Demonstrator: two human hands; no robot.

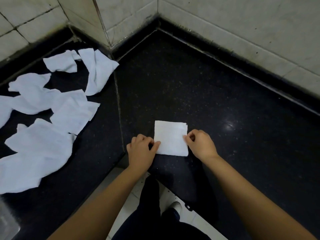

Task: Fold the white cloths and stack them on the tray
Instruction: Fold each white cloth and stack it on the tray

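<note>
A small white cloth (170, 137), folded into a neat square, lies flat on the black speckled counter (216, 104) near its front edge. My left hand (141, 149) pinches the square's left edge low down. At the right edge, about halfway up, my right hand (199, 143) pinches the cloth. Several unfolded, crumpled white cloths (39, 129) are scattered over the left part of the counter. A grey metal edge at the bottom left corner (7, 220) may be the tray; I cannot tell.
White tiled walls (242, 23) close the counter at the back and right, with a protruding tiled corner (102, 23) at the back left. A seam (119, 108) divides the counter. Below the front edge are the light floor, dark trousers and a white shoe (176, 206).
</note>
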